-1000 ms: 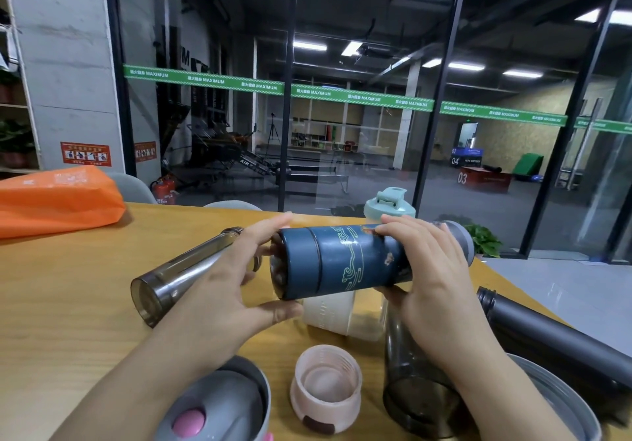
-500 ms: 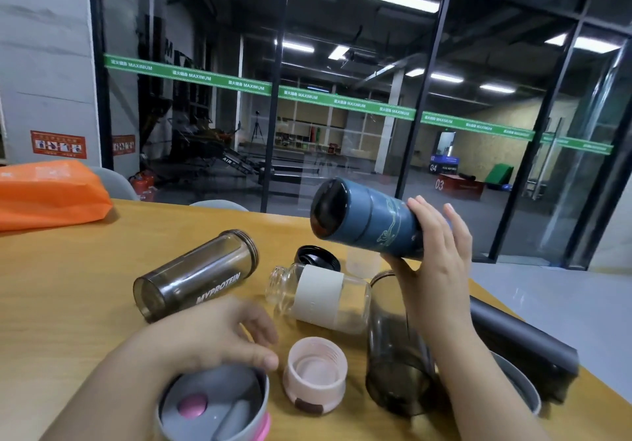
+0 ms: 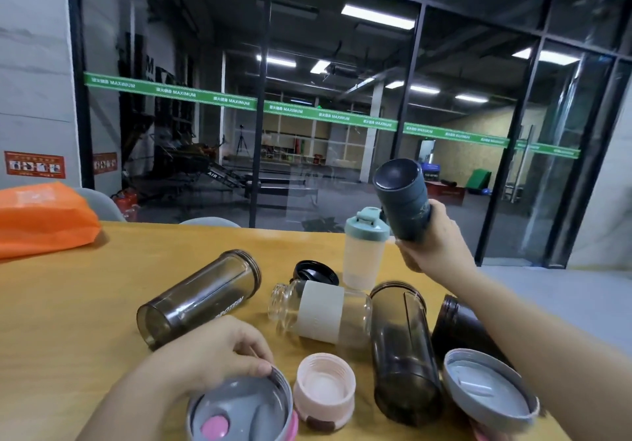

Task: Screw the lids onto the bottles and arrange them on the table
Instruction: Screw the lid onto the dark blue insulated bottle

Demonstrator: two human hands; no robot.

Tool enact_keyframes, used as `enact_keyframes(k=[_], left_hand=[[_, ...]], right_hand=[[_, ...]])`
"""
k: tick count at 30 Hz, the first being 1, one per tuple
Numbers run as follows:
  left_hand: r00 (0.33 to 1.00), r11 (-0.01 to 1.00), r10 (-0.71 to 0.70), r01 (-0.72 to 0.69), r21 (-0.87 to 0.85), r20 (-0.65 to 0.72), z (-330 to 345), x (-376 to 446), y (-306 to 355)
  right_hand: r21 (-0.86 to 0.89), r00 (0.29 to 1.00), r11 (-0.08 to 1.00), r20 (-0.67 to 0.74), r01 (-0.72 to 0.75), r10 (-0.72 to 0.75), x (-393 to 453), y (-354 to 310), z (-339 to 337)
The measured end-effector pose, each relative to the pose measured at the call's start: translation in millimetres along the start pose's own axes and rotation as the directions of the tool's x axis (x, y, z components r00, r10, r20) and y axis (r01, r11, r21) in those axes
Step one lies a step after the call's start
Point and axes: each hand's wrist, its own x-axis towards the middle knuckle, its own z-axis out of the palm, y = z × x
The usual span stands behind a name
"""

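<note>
Above the table's [image 3: 68,304] far right edge, the right hand [image 3: 431,245] grips the blue bottle [image 3: 403,201], tilted. Well apart, the left hand [image 3: 212,355] pinches the grey lid's [image 3: 239,410] rim at the near edge.

Wooden table [image 3: 68,304] — bottles [image 3: 201,298], lids [image 3: 325,389]
</note>
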Motion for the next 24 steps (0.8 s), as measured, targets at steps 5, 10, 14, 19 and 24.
enact_keyframes(k=[5, 10, 14, 19, 24], left_hand=[[0.998, 0.995, 0.001, -0.008, -0.104, -0.061, 0, 2, -3], [0.990, 0.945, -0.043, -0.002, -0.326, -0.131, 2, 2, 0], [0.960, 0.881, -0.102, -0.035, -0.472, -0.262, 8, 8, 3], [0.922, 0.768, -0.220, -0.037, -0.639, -0.318, 17, 18, 7], [0.880, 0.554, -0.362, -0.062, -0.830, -0.307, 19, 25, 2]], right_hand=[[0.065, 0.971, 0.969, 0.022, -0.238, 0.237, 9, 10, 7], [0.100, 0.917, 0.911, 0.065, -0.399, 0.394, 17, 14, 15], [0.079, 0.889, 0.887, 0.098, -0.455, 0.448, 21, 20, 25], [0.075, 0.869, 0.871, 0.155, -0.485, 0.470, 26, 20, 37], [0.040, 0.848, 0.856, 0.167, -0.515, 0.503, 28, 24, 44]])
